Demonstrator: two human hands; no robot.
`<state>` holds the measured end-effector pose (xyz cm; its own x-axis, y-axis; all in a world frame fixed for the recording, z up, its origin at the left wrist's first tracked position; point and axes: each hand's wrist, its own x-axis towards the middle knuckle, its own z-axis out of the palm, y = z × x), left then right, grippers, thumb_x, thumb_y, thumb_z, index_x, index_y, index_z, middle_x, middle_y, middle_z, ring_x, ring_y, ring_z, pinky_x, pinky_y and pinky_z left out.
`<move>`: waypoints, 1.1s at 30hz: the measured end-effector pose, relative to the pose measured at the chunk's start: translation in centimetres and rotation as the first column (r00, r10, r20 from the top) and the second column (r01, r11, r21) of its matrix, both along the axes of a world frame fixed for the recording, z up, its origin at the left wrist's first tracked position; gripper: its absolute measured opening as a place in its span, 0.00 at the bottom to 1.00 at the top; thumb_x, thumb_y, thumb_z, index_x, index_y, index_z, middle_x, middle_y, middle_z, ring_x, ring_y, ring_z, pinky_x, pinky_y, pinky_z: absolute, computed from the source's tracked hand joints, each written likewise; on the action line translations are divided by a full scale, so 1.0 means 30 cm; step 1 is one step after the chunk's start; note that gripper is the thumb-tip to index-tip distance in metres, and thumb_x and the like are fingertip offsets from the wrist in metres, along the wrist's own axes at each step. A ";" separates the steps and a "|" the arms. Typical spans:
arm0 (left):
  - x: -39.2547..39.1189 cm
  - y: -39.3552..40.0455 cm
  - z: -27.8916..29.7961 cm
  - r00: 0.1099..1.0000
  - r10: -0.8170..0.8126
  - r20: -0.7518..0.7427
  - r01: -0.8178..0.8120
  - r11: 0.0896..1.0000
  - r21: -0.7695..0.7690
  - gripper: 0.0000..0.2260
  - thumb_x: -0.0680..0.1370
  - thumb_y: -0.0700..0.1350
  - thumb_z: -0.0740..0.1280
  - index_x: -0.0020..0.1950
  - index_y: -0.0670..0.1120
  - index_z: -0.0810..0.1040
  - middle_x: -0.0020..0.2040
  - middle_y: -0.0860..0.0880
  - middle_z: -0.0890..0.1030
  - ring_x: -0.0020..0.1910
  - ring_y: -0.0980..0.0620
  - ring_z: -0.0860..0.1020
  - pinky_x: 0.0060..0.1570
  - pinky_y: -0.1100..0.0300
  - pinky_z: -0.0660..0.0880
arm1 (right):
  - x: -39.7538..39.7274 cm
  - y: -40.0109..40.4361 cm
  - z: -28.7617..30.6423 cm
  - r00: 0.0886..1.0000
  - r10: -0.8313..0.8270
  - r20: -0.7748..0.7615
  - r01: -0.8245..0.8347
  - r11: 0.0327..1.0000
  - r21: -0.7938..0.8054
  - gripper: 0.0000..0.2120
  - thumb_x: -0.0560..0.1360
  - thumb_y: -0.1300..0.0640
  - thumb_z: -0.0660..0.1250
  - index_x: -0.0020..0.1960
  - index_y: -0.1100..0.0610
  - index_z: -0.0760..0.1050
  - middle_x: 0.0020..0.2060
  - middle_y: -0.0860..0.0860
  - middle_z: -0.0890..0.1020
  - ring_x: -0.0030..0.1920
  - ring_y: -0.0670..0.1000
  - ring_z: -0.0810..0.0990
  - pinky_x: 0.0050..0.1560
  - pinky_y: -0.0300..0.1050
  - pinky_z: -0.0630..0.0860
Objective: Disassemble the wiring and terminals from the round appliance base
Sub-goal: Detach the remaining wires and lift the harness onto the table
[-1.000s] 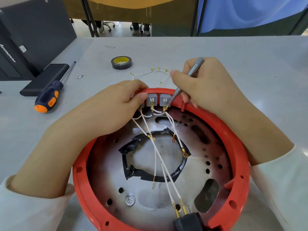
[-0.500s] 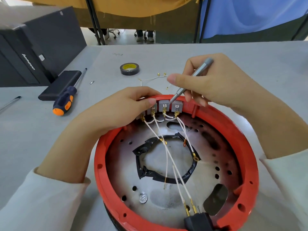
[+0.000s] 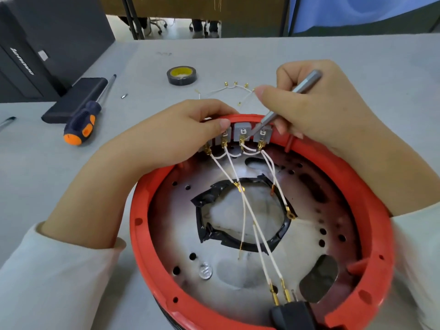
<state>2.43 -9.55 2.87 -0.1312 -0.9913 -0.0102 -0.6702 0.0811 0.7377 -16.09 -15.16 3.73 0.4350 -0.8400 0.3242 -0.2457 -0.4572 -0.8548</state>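
Four grey terminal blocks [image 3: 242, 134] sit along the far rim of the red base [image 3: 142, 234] on the table; the left hand [image 3: 166, 141] pinches them while the right hand [image 3: 316, 108] grips a slim metal driver [image 3: 283, 106]. Thin white wires [image 3: 259, 234] look limp and easily torn, so pulling is probably safest at the brass connectors.

Grey table [image 3: 357, 51]; blue curtain [image 3: 357, 13] and chair wheels [image 3: 154, 28] beyond.

One red base [image 3: 142, 234], centre frame; four grey terminal blocks [image 3: 241, 133] on its far rim; two screwdrivers [image 3: 81, 126]; one tape roll [image 3: 181, 75], upper centre; two hands.
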 end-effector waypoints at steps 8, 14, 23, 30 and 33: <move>0.003 -0.002 -0.006 1.000 0.000 0.008 0.000 1.000 -0.017 0.09 0.81 0.48 0.60 0.54 0.61 0.77 0.53 0.52 0.82 0.55 0.47 0.78 0.61 0.47 0.71 | -0.003 -0.009 -0.008 1.000 -0.006 -0.014 0.006 1.000 -0.031 0.18 0.75 0.59 0.64 0.29 0.54 0.63 0.19 0.51 0.75 0.17 0.48 0.67 0.20 0.34 0.63; 0.001 0.003 -0.002 1.000 0.001 0.022 -0.001 1.000 -0.019 0.10 0.81 0.48 0.60 0.55 0.61 0.77 0.54 0.49 0.81 0.57 0.45 0.77 0.62 0.43 0.70 | -0.006 0.004 -0.004 0.998 0.008 -0.066 -0.014 0.997 -0.079 0.18 0.77 0.55 0.65 0.31 0.53 0.64 0.20 0.50 0.76 0.18 0.47 0.69 0.23 0.36 0.67; 0.000 0.004 0.002 1.000 0.008 0.018 -0.008 1.000 -0.011 0.09 0.81 0.48 0.60 0.55 0.60 0.77 0.55 0.46 0.81 0.57 0.42 0.77 0.62 0.42 0.69 | 0.001 0.009 -0.001 0.995 0.015 -0.101 -0.028 0.991 -0.129 0.18 0.76 0.57 0.65 0.30 0.54 0.64 0.19 0.48 0.74 0.18 0.45 0.69 0.25 0.34 0.67; -0.006 -0.001 0.000 0.999 0.016 0.028 -0.016 1.000 -0.009 0.10 0.81 0.47 0.60 0.55 0.59 0.77 0.54 0.46 0.81 0.56 0.43 0.77 0.62 0.44 0.70 | 0.006 -0.010 0.004 0.997 0.037 -0.068 -0.035 0.999 0.018 0.18 0.75 0.60 0.65 0.29 0.54 0.64 0.19 0.49 0.73 0.18 0.42 0.65 0.21 0.32 0.62; -0.003 -0.001 0.000 0.999 0.016 0.038 -0.016 1.000 -0.010 0.09 0.81 0.48 0.59 0.54 0.61 0.76 0.54 0.48 0.81 0.56 0.46 0.77 0.62 0.45 0.70 | 0.010 -0.018 0.005 0.998 0.015 -0.066 -0.012 0.999 0.048 0.18 0.74 0.59 0.66 0.28 0.53 0.65 0.18 0.49 0.73 0.18 0.42 0.64 0.21 0.32 0.61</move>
